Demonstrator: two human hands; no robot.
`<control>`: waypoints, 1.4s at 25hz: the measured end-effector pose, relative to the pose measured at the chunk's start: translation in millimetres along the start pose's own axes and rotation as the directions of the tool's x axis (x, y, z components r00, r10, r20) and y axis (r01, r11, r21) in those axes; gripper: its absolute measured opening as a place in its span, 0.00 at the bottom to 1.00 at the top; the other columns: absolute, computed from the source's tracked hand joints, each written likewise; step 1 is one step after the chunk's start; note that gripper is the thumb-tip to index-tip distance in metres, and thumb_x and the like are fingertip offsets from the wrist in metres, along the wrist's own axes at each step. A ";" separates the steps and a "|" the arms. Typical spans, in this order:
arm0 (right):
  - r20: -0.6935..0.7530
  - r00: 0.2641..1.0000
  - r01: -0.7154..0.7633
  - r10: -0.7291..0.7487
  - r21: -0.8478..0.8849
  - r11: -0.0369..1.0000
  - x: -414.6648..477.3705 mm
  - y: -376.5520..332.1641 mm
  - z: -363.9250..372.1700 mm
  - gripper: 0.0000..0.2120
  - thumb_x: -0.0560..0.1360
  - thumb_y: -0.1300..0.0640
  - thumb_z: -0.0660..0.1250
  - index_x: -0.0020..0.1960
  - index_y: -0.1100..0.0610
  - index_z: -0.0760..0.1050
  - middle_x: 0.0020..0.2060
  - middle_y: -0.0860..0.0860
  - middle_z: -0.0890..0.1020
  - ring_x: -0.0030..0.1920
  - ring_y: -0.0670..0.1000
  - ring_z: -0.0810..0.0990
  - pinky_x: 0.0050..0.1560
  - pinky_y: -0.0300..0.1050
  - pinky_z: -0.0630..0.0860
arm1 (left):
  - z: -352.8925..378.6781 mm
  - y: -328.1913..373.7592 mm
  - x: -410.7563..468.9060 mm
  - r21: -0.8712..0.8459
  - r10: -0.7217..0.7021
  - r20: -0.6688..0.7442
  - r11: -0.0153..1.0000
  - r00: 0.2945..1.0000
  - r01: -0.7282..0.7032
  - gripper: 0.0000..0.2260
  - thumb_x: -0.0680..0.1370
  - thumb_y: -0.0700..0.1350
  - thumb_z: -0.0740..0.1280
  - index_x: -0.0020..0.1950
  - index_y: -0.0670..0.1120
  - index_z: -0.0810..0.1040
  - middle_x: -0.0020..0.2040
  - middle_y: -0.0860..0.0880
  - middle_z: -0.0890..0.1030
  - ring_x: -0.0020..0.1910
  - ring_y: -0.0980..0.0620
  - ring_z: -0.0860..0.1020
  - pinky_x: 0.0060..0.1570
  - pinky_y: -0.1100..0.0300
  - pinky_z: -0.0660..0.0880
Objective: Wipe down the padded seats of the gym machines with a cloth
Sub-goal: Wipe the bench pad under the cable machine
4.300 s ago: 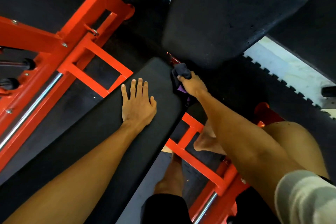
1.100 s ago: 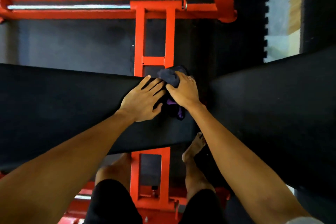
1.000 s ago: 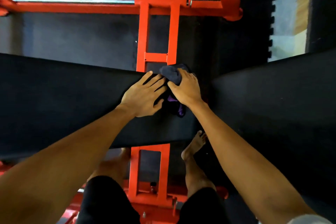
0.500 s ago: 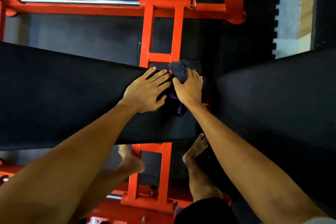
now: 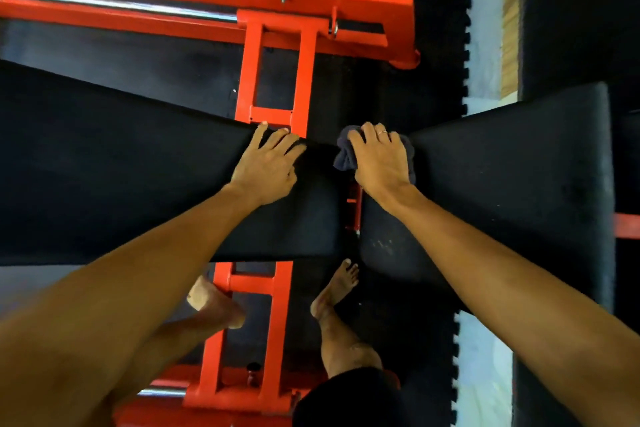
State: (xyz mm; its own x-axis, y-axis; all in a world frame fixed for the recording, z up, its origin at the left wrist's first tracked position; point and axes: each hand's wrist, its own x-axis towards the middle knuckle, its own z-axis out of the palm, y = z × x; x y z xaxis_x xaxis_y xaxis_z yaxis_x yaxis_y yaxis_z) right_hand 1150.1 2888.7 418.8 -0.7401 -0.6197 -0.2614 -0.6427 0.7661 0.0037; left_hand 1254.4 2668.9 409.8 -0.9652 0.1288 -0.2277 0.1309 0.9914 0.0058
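Two black padded surfaces are seen from above: a long pad [image 5: 121, 166] on the left and a shorter, tapered seat pad [image 5: 519, 184] on the right. They are parted by a narrow gap, and both are carried on a red frame [image 5: 304, 80] that stands on a dark floor mat [image 5: 433, 80].

The cloth [image 5: 343, 158], dark grey and bunched into a wad, is held at the far, narrow end of the seat pad, just beside the gap. It is covered by the right hand [image 5: 379, 163], whose fingers [image 5: 356, 139] are curled over it and grasp it, so that folds bulge out on either side of the palm. The left hand [image 5: 268, 170] is laid flat on the long pad near its far edge, with its fingers spread, straight and holding nothing.

The cloth is judged to be light, soft and limp. It would best be kept gathered under the palm, so that no loose corner is dragged into the gap or caught on the frame.

The pads are judged to be firm foam under a smooth, matte skin. Being fixed to the frame, they are not to be lifted, only pressed and rubbed. Some pale specks can be made out near the close end of the seat pad, where firmer pressure may be wanted.

No container is seen, neither bucket nor bottle, so nothing can be said of any contents or cleaning liquid.
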 end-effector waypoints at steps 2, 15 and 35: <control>0.185 0.981 0.097 -0.061 -0.188 0.977 -21.7 17.2 -1.0 0.23 0.76 0.53 0.69 0.70 0.53 0.72 0.72 0.57 0.69 0.72 0.60 0.67 0.70 0.59 0.65 | 9.8 35.4 11.5 0.014 -0.042 0.028 0.999 0.999 0.042 0.27 0.77 0.49 0.64 0.76 0.44 0.70 0.76 0.42 0.69 0.77 0.42 0.64 0.78 0.39 0.52; 0.467 0.883 0.065 0.047 -0.221 0.973 37.0 54.4 19.0 0.32 0.78 0.31 0.54 0.76 0.46 0.67 0.76 0.53 0.68 0.77 0.64 0.61 0.78 0.68 0.44 | 62.3 110.1 43.8 0.106 -0.127 0.003 0.986 0.992 0.126 0.31 0.79 0.55 0.51 0.82 0.47 0.59 0.82 0.44 0.56 0.82 0.43 0.52 0.79 0.39 0.44; 0.282 0.956 0.015 0.075 -0.303 0.953 4.4 100.6 -0.1 0.29 0.78 0.31 0.56 0.75 0.44 0.66 0.75 0.53 0.69 0.74 0.64 0.64 0.77 0.63 0.50 | 60.6 108.0 44.0 0.116 -0.132 -0.012 0.984 0.991 0.133 0.29 0.82 0.54 0.48 0.83 0.47 0.56 0.83 0.44 0.54 0.82 0.43 0.50 0.78 0.39 0.43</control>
State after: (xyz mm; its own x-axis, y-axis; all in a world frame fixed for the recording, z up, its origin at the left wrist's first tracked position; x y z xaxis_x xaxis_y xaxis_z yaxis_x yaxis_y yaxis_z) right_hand 1082.1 2963.0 418.1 -0.6999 -0.4874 -0.5221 -0.6837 0.6687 0.2922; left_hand 1239.8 2780.1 341.4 -0.9766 -0.0030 -0.2149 0.0273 0.9901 -0.1378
